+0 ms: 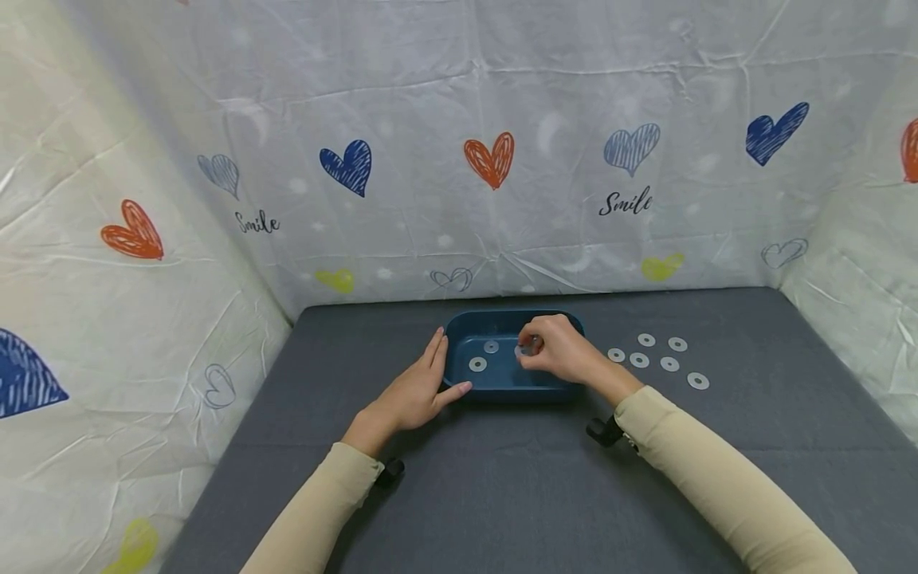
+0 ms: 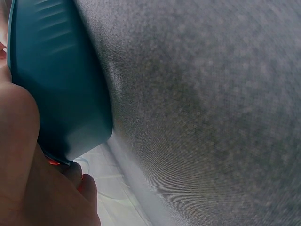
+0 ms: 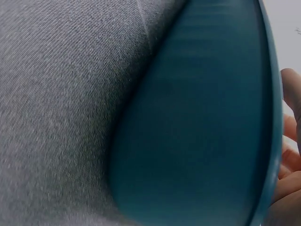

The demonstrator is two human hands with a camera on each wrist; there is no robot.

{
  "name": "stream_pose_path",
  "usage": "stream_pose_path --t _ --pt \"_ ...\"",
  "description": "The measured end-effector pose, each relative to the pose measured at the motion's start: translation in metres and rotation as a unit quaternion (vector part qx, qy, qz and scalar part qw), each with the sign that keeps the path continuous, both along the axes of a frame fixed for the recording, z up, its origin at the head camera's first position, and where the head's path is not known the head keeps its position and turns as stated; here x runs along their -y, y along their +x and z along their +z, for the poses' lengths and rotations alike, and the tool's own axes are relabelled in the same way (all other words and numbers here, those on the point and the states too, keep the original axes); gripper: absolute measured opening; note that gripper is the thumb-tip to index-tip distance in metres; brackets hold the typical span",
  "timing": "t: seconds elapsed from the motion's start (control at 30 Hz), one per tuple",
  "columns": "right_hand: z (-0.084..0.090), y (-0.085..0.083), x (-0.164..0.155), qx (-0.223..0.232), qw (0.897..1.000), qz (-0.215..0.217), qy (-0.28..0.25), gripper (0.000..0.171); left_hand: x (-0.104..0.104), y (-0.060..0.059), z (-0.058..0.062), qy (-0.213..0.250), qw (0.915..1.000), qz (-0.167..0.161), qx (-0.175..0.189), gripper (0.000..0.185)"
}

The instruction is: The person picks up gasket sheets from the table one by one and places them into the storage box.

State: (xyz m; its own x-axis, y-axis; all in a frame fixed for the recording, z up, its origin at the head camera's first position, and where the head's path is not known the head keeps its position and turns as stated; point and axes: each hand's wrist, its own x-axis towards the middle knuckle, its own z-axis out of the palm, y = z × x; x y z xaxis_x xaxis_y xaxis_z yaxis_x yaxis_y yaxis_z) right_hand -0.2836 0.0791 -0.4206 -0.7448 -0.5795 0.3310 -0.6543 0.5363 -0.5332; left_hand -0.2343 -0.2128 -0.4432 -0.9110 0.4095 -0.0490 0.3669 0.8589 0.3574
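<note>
A blue tray (image 1: 502,387) sits on the grey desk (image 1: 502,494), toward its far middle. The left hand (image 1: 416,392) rests flat against the tray's left outer wall, fingers (image 1: 433,351) straight and together along that wall, thumb stretched along the near left corner; it grips nothing. The left wrist view shows the same contact close up: palm and fingers pressed to the tray's smooth blue side, with grey desk cloth beyond.

The right hand (image 1: 562,351) reaches over the tray's right rim, its fingers bent and drawn narrow, pinching a small pale washer (image 1: 526,349) over the tray's inside. From the right wrist view only the tray's outer wall and a few fingertips past the rim can be seen, so the pinch itself is read from the head view alone.

Two more washers (image 1: 477,364) lie flat on the tray floor, left of the pinched one. To the right of the tray, six loose washers (image 1: 669,363) lie scattered on the desk, near one another but apart. A white sheet printed with hearts (image 1: 490,159) stands behind and at both sides.
</note>
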Motion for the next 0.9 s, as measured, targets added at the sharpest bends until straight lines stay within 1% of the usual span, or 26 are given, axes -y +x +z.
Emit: stream_pose_path --t 0.3,0.53,0.67,0.9 --pt "-0.005 -0.007 0.016 0.021 1.0 -0.001 0.012 0.013 0.0 0.0 0.0 -0.001 1.0 0.001 -0.002 0.103" --pt "-0.009 -0.011 0.025 0.038 0.998 -0.011 0.04 0.016 -0.001 -0.001 -0.002 -0.001 1.0 0.0 -0.001 0.102" --pt "-0.011 -0.014 0.029 0.05 0.998 -0.01 0.045 0.017 -0.001 -0.002 -0.003 -0.001 1.0 0.0 -0.003 0.104" --pt "-0.016 -0.021 0.037 0.062 0.997 0.002 0.051 0.012 0.0 -0.001 -0.003 -0.001 1.0 0.0 -0.009 0.103"
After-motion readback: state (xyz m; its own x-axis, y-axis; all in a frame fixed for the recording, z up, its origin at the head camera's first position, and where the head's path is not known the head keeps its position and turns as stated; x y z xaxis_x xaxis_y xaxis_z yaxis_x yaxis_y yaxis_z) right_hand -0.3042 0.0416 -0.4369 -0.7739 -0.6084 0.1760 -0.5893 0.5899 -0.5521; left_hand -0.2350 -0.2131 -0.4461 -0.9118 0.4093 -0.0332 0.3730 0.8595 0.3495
